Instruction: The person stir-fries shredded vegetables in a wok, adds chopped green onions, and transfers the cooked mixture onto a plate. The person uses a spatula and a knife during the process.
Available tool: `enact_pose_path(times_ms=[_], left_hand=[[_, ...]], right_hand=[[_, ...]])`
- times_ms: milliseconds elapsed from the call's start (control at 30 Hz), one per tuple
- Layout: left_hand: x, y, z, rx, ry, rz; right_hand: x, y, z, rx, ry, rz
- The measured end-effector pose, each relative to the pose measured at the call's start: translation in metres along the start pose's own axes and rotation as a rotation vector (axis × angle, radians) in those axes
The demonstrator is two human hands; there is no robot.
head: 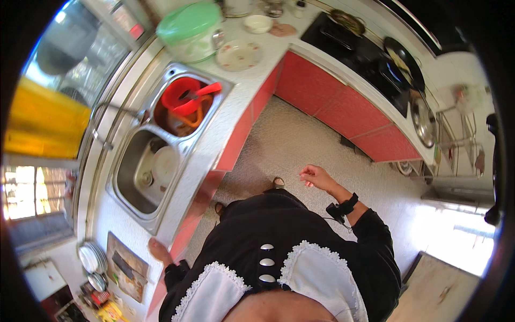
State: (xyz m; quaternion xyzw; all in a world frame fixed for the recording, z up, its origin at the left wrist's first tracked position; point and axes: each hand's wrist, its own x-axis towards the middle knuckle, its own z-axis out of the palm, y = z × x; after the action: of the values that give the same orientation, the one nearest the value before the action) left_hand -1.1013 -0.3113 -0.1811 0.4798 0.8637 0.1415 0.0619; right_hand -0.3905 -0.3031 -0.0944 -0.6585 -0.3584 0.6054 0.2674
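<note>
My right hand (318,177) hangs over the speckled floor (273,133) with its fingers loosely curled. Nothing shows in it, and a black strap with a small device (342,208) is around that wrist. My left hand (159,250) is blurred at the front edge of the white counter (201,161), close to a wooden chopping board (134,257). A cleaver (122,265) lies on the board. Whether the left hand touches the counter or holds anything is unclear. Ahead of that hand is the near sink basin (128,181), with a pale round dish (166,165) inside.
The far basin holds a red plastic dipper or colander (181,94). A faucet (120,108) arches by the sinks. Farther along stand a green-lidded container (189,20) and a patterned plate (239,55). A wok (404,66) sits on the black gas stove (362,52). Stacked plates (92,257) stand beyond the board.
</note>
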Motion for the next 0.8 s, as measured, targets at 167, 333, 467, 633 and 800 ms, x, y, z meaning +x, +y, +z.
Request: enact_pose_path(times_ms=[167, 333, 467, 633, 800], left_hand=[[-0.038, 0.328, 0.104, -0.632, -0.431, 0.801], [-0.127, 0.6, 0.12, -1.055, -1.591, 0.438], [-0.211, 0.728, 0.13, -1.039, -2.024, 0.264], [-0.332, 0.8, 0.139, -1.176, -2.484, 0.187], [-0.326, 0.867, 0.135, -0.73, -2.648, 0.474]], right_hand=[[-0.04, 0.028, -0.089, 0.031, 0.172, 0.081], [-0.071, -0.036, -0.127, 0.077, 0.491, -0.561], [-0.092, -0.089, -0.155, -0.412, 0.75, -1.005], [-0.041, -0.068, -0.197, -0.711, 0.961, -0.984], [-0.03, 0.045, -0.315, -0.764, 1.164, -0.468]])
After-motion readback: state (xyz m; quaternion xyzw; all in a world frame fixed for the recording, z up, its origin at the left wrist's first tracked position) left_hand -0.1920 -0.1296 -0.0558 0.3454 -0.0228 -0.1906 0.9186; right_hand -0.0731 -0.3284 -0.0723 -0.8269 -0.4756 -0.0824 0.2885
